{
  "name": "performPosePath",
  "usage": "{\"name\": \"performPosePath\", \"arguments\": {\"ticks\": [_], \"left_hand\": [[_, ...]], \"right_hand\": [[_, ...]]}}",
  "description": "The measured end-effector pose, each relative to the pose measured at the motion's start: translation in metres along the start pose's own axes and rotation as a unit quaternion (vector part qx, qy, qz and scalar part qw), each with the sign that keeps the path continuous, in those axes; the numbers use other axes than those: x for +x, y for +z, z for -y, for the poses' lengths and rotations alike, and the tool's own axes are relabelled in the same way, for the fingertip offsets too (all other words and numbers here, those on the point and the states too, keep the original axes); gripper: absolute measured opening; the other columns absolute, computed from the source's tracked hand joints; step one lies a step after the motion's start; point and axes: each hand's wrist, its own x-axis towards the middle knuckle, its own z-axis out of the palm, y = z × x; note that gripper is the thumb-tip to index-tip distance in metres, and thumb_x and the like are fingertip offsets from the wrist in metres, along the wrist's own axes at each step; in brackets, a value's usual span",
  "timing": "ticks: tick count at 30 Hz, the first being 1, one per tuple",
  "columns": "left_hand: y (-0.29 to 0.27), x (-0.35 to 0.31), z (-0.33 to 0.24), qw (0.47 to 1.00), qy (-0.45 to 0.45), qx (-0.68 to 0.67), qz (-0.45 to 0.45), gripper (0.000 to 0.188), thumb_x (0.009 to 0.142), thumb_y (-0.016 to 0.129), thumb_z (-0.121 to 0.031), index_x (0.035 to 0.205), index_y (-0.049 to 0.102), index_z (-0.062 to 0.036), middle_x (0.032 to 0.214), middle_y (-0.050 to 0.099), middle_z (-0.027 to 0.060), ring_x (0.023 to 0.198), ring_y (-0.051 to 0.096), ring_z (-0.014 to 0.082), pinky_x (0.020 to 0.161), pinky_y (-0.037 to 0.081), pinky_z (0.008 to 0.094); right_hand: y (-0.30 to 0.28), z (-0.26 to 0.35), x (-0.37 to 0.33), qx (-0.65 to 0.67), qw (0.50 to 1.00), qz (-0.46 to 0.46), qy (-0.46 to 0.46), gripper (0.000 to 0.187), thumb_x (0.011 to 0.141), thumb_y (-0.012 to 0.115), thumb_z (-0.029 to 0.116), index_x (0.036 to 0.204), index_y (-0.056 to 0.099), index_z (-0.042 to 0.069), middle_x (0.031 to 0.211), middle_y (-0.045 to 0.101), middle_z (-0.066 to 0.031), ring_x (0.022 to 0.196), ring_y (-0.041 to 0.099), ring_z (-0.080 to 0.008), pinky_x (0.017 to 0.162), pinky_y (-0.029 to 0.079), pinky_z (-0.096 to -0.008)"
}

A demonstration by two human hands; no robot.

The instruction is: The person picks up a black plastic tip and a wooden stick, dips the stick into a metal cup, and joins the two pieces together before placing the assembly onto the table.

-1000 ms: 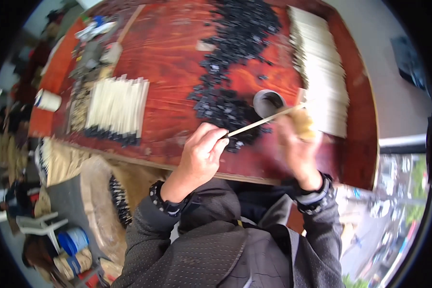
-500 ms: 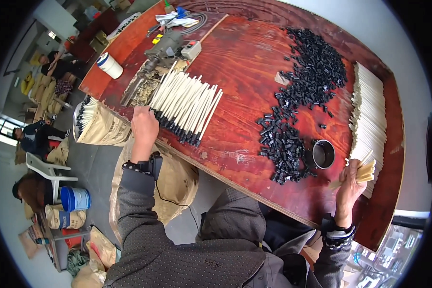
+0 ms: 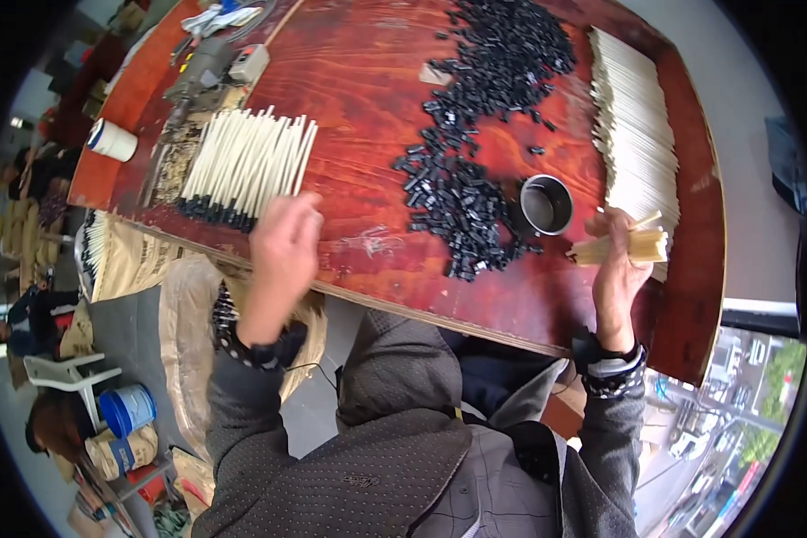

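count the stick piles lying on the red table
2: black-tipped sticks at the left of the table, plain sticks along its right side. The held bundle isn't counted.

Counter (image 3: 368, 161) of glossy grained wood, sticks (image 3: 647, 247) of matt wood, pieces (image 3: 457, 211) of shiny plastic, cup (image 3: 547, 190) of smooth metal

My red counter (image 3: 359, 117) bears black pieces (image 3: 457, 193) and a cup (image 3: 547, 208). Pale sticks (image 3: 637, 134) lie right; black-tipped sticks (image 3: 247, 161), left.

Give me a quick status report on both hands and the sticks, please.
Left hand blurred, grip unclear, beside the black-tipped sticks. Right hand gripping a bundle of pale sticks. Round cup and black pieces between the hands.
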Motion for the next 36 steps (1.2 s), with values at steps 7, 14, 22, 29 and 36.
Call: {"name": "performPosePath", "arguments": {"ticks": [7, 14, 22, 29, 36], "left_hand": [[0.072, -0.035, -0.086, 0.964, 0.059, -0.198, 0.168, 0.024, 0.089, 0.065, 0.002, 0.113, 0.069, 0.002, 0.097, 0.065, 0.0161, 0.08, 0.068, 0.0299, 0.071, 0.056, 0.0361], [0.088, -0.034, -0.082, 0.963, 0.187, -0.086, 0.172, 0.036, 0.08, 0.059, 0.005, 0.113, 0.07, 0.0009, 0.094, 0.06, 0.0135, 0.083, 0.065, 0.0327, 0.068, 0.056, 0.0412], [0.09, -0.038, -0.075, 0.964, 0.182, -0.077, 0.179, 0.029, 0.08, 0.059, 0.003, 0.107, 0.066, 0.0033, 0.096, 0.055, 0.0138, 0.086, 0.061, 0.033, 0.068, 0.054, 0.0423], [0.089, -0.04, -0.077, 0.957, 0.18, -0.077, 0.214, 0.013, 0.083, 0.058, 0.0, 0.096, 0.057, 0.0012, 0.1, 0.051, 0.0148, 0.089, 0.06, 0.0332, 0.067, 0.052, 0.043], [0.095, -0.036, -0.078, 0.959, 0.169, -0.091, 0.208, 0.01, 0.083, 0.063, -0.008, 0.09, 0.06, -0.0016, 0.095, 0.055, 0.0141, 0.087, 0.06, 0.0334, 0.068, 0.052, 0.0437]], "right_hand": [[-0.024, -0.012, 0.007, -0.104, 0.991, 0.042, -0.078, 0.03, 0.104, 0.062, 0.031, 0.101, 0.066, 0.001, 0.082, 0.066, -0.005, 0.081, 0.066, -0.0149, 0.069, 0.053, -0.0305], [-0.048, -0.051, 0.01, -0.115, 0.981, 0.136, -0.075, 0.018, 0.103, 0.061, 0.021, 0.107, 0.063, 0.003, 0.083, 0.063, -0.0036, 0.07, 0.064, -0.0151, 0.061, 0.05, -0.0289], [-0.034, -0.024, 0.003, -0.023, 0.992, 0.125, -0.024, 0.021, 0.105, 0.06, 0.023, 0.098, 0.06, 0.003, 0.075, 0.057, -0.0008, 0.066, 0.061, -0.0113, 0.057, 0.048, -0.0276], [-0.033, -0.037, 0.01, -0.036, 0.99, 0.129, -0.035, 0.023, 0.106, 0.06, 0.025, 0.098, 0.059, 0.004, 0.078, 0.061, -0.0042, 0.057, 0.061, -0.0116, 0.048, 0.047, -0.0265], [-0.034, -0.033, -0.006, 0.047, 0.998, 0.042, -0.008, 0.027, 0.105, 0.06, 0.026, 0.111, 0.062, -0.001, 0.092, 0.068, -0.011, 0.065, 0.068, -0.0176, 0.052, 0.059, -0.0322]]}}
